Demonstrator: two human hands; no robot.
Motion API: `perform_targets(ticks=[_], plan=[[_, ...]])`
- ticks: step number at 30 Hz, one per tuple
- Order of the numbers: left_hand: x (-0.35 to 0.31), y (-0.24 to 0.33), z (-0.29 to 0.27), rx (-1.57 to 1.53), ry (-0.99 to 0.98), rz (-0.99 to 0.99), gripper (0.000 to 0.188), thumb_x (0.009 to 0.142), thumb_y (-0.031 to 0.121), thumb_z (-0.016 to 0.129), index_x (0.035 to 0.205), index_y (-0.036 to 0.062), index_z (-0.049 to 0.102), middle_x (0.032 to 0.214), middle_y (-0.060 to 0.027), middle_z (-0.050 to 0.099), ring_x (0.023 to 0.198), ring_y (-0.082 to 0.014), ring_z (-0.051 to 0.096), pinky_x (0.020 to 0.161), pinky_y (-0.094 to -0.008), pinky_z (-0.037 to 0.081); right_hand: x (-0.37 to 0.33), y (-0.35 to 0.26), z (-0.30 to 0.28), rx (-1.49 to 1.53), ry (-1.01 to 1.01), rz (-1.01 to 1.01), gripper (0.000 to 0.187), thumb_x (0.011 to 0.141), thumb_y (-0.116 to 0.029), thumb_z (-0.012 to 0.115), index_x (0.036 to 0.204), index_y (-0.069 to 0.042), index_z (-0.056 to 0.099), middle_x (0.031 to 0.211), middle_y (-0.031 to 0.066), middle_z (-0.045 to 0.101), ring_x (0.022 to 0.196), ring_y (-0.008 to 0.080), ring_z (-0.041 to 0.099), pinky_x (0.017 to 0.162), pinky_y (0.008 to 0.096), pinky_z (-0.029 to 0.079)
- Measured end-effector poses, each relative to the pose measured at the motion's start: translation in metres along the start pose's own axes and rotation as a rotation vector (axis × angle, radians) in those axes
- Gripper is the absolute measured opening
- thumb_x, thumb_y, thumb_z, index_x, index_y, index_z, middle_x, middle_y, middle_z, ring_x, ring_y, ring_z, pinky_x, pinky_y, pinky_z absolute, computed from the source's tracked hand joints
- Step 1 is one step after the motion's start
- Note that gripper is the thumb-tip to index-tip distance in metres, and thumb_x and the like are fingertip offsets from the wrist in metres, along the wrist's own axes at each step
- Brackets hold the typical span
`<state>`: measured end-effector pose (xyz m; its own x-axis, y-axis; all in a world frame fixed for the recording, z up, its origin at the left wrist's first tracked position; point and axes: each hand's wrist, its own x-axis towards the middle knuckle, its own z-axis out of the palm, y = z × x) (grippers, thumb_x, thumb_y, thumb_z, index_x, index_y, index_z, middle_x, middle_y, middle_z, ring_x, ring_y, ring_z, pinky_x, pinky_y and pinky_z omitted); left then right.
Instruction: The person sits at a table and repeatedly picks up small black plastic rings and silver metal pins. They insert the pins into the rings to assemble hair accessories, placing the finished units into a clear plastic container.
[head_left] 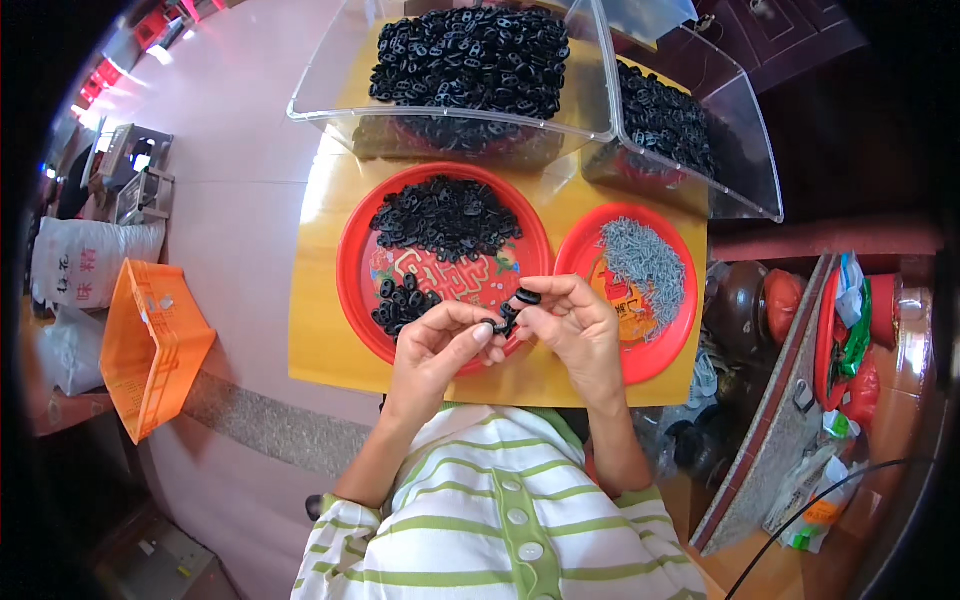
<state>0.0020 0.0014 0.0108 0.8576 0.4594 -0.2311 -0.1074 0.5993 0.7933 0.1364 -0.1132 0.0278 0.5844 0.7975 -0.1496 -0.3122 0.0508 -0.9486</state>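
Observation:
My left hand [440,352] is closed in a pinch on a small black plastic part [494,327] over the near rim of a red round tray [352,290]. Close beside it, my right hand [578,330] pinches another small black plastic part [527,297] between thumb and forefinger. More black shows between the two hands, too small to make out. In the tray, a large heap of flat black parts [445,217] lies at the far side. A smaller pile of rounder black parts [404,304] sits near my left hand.
A smaller red tray [684,335] at right holds grey metal screws or pins [645,270]. Behind stand two clear plastic bins [455,115] [745,150] full of black parts. All rest on a yellow table [320,340]. An orange crate [150,350] stands on the floor at left.

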Motion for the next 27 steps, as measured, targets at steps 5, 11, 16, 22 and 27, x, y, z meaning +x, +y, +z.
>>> perform_targets(ticks=[5, 11, 16, 22, 27], plan=[[0.004, 0.001, 0.003, 0.037, 0.048, 0.015, 0.013, 0.089, 0.003, 0.055, 0.100, -0.0034, 0.059, 0.088, -0.0084, 0.065, 0.076, -0.0114, 0.062, 0.071, -0.0242, 0.050, -0.001, 0.001, 0.000, 0.049, 0.051, -0.008, 0.021, 0.088, -0.004, 0.057, 0.108, 0.001, 0.056, 0.094, 0.0079, 0.063, 0.085, 0.0114, 0.061, 0.072, 0.0239, 0.052], [0.012, 0.001, 0.005, 0.076, 0.093, 0.033, 0.013, 0.089, 0.002, 0.056, 0.099, -0.0040, 0.059, 0.088, -0.0087, 0.065, 0.075, -0.0106, 0.062, 0.070, -0.0231, 0.050, 0.007, 0.006, 0.000, 0.058, 0.114, 0.007, 0.016, 0.087, -0.005, 0.060, 0.102, 0.000, 0.059, 0.093, 0.0067, 0.064, 0.080, 0.0102, 0.061, 0.071, 0.0231, 0.052], [0.018, 0.002, 0.009, 0.087, 0.111, 0.040, 0.013, 0.089, 0.002, 0.056, 0.099, -0.0043, 0.059, 0.086, -0.0071, 0.064, 0.075, -0.0096, 0.061, 0.070, -0.0220, 0.050, 0.016, 0.016, -0.005, 0.014, 0.146, -0.053, 0.015, 0.085, -0.006, 0.063, 0.099, 0.000, 0.061, 0.091, 0.0058, 0.064, 0.076, 0.0088, 0.061, 0.066, 0.0220, 0.052], [0.025, -0.001, 0.007, 0.140, 0.162, 0.078, 0.013, 0.088, 0.003, 0.057, 0.099, -0.0046, 0.060, 0.084, -0.0054, 0.064, 0.074, -0.0081, 0.060, 0.069, -0.0211, 0.049, 0.021, 0.012, 0.004, 0.113, 0.181, 0.061, 0.019, 0.086, -0.008, 0.063, 0.101, 0.001, 0.061, 0.091, 0.0065, 0.065, 0.075, 0.0089, 0.061, 0.061, 0.0212, 0.053], [0.027, 0.001, 0.006, 0.165, 0.193, 0.103, 0.013, 0.088, 0.003, 0.058, 0.098, -0.0045, 0.060, 0.084, -0.0046, 0.063, 0.073, -0.0071, 0.059, 0.068, -0.0204, 0.049, 0.022, 0.009, 0.008, 0.072, 0.156, 0.063, 0.017, 0.086, -0.007, 0.061, 0.101, 0.001, 0.060, 0.090, 0.0071, 0.065, 0.075, 0.0102, 0.063, 0.061, 0.0217, 0.053]])
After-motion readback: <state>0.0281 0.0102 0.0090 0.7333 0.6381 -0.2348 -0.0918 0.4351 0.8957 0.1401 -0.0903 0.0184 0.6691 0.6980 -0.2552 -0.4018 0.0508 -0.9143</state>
